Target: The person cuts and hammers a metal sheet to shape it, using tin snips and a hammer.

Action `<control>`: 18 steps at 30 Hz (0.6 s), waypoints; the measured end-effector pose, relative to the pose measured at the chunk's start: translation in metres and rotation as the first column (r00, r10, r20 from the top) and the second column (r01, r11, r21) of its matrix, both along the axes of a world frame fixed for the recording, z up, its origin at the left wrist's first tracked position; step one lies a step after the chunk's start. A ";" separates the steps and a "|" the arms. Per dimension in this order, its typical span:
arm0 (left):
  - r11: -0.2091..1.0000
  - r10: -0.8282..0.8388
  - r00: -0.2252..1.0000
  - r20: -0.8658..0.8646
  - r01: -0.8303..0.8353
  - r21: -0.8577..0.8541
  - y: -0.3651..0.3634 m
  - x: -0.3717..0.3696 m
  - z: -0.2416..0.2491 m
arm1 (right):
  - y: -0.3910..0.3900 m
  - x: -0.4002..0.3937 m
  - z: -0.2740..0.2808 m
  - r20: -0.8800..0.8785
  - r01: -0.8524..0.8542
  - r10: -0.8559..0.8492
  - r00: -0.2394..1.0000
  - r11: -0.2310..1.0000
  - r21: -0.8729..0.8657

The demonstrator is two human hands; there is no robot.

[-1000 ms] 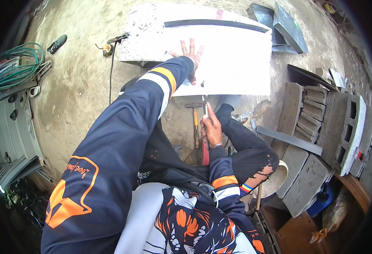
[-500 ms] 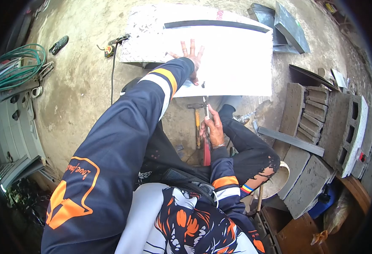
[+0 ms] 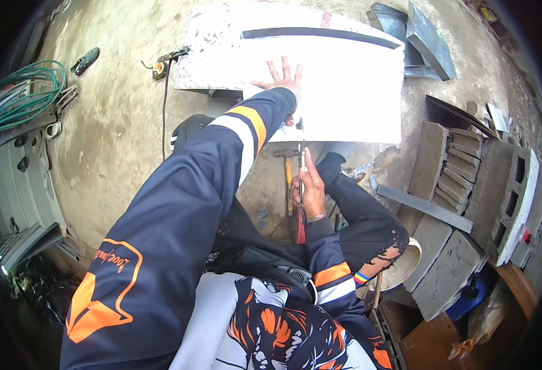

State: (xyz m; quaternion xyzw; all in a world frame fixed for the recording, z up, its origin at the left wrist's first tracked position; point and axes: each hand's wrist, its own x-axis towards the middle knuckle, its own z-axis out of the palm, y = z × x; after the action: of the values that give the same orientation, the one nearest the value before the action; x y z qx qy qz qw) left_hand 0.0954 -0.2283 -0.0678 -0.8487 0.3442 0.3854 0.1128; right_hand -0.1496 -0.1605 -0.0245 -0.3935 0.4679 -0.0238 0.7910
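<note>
My left hand [image 3: 282,81] lies flat on a bright white sheet [image 3: 351,92], its fingers spread over the left part. My right hand [image 3: 311,190] is below the sheet's near edge, wrapped round red-handled tin snips [image 3: 300,229]. The snips point away from me, and their dark blades meet the near edge close to my left wrist. Just left of the snips, a hammer [image 3: 289,166] with a yellow handle lies on the floor. Along the far side of the sheet runs a dark strip [image 3: 320,36].
Beneath the sheet is a speckled white board [image 3: 209,58]. A tape measure [image 3: 159,69] sits to its left by a black cord [image 3: 164,111]. Bent metal pieces [image 3: 428,40] lie far right, and concrete blocks [image 3: 428,157] are stacked at the right. A green hose [image 3: 27,92] hangs left.
The view has shifted slightly, moving the sheet and both hands a little rightward in the picture. The fingers of my right hand look somewhat straighter on the snips. My left hand stays spread on the sheet.
</note>
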 end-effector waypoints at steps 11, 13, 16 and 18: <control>1.000 0.019 1.000 -0.007 -0.019 -0.023 -0.002 0.000 0.005 | 0.004 0.019 0.017 -0.146 -0.041 0.044 0.988 0.999 0.026; 1.000 0.003 1.000 0.013 -0.002 -0.031 0.002 -0.001 -0.012 | 0.012 0.010 0.001 -0.102 0.027 -0.021 0.995 0.998 0.051; 1.000 -0.007 1.000 0.007 0.007 -0.015 0.000 -0.001 -0.004 | 0.017 -0.001 -0.017 -0.004 -0.036 0.036 0.999 0.995 -0.090; 1.000 -0.010 1.000 -0.013 0.010 -0.001 -0.004 0.002 -0.008 | 0.010 -0.006 -0.019 -0.021 -0.058 0.055 0.998 0.988 -0.144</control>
State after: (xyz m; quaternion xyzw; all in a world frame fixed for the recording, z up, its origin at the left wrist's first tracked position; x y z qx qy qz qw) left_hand 0.0973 -0.2325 -0.0758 -0.8445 0.3495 0.3900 0.1123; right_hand -0.1556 -0.1506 -0.0439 -0.4630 0.4604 -0.0319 0.7567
